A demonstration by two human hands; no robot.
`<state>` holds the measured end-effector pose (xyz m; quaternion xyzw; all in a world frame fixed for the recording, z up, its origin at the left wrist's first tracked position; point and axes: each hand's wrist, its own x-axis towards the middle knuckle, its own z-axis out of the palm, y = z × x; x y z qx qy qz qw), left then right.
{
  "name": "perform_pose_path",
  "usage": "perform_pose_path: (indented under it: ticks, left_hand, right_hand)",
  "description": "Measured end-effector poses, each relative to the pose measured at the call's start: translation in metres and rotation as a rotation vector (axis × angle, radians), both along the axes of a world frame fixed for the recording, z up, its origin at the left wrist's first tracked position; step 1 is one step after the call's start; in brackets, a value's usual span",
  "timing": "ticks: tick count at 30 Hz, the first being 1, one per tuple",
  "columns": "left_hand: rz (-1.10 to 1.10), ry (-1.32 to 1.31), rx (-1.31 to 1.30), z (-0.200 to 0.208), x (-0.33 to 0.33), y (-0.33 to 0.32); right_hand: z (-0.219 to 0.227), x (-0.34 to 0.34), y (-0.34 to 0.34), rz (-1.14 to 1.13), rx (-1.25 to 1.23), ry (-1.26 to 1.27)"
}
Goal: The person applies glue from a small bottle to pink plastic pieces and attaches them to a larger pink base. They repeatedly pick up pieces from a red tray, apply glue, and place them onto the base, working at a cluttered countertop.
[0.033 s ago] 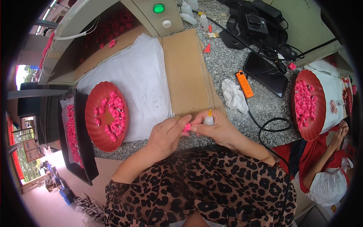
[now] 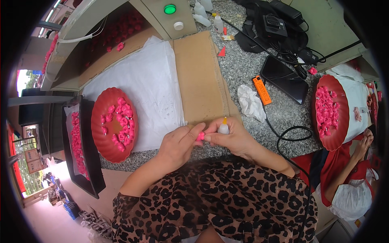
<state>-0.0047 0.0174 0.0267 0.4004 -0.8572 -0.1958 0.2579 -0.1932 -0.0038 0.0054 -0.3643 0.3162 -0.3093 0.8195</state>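
Near the table's front edge, my left hand [image 2: 177,146] pinches a small, glossy pink piece [image 2: 201,136] between thumb and fingers. My right hand [image 2: 233,137] meets it from the other side, thumb and forefinger closed on the same piece. Tucked in the right hand's fingers is a small white squeeze bottle [image 2: 223,128], its yellow tip pointing up. Fingers cover much of the pink piece, so its exact kind cannot be made out. Left of my hands, a red scalloped dish [image 2: 101,139] holds several similar pink pieces.
White paper [image 2: 156,81] and brown cardboard [image 2: 198,77] lie ahead. To the right are crumpled tissue [image 2: 250,101], an orange lighter [image 2: 262,90], a phone [image 2: 285,79] and a looping cable [image 2: 279,139]. A black tray [image 2: 94,178] stands left; a second dish [image 2: 343,117] sits by a co-worker's hand [image 2: 362,146].
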Motion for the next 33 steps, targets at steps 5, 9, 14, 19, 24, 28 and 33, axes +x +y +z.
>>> perform_pose_path:
  ticks: [5,9,14,19,24,28,33]
  left_hand:
    - [0.007,0.003,-0.001,0.0002,-0.0007,-0.0012]
    - [0.014,0.005,0.005,0.0016,-0.0016,-0.0005]
    - [0.014,0.000,0.004,0.0017,-0.0014,-0.0004]
    - [0.011,0.001,-0.023,-0.0004,-0.0017,-0.0008]
    - [0.015,-0.014,-0.033,-0.0005,-0.0015,-0.0006]
    - [0.021,-0.011,-0.033,-0.0019,-0.0017,-0.0004]
    - [0.029,-0.003,-0.019,-0.0025,-0.0017,0.0002]
  right_hand:
    - [-0.0003,0.0005,-0.0012,-0.002,0.018,-0.007]
    - [0.0005,0.0002,-0.0009,-0.007,0.009,-0.002]
    - [0.0007,0.0004,-0.0011,-0.010,0.014,0.002]
    - [-0.0027,0.0002,-0.0005,-0.005,0.005,0.010]
    - [-0.0031,0.0009,-0.0006,-0.005,0.009,0.007]
    - [-0.0028,0.0011,-0.0004,-0.013,0.023,-0.001]
    - [-0.0023,0.0011,-0.0010,-0.012,0.017,0.013]
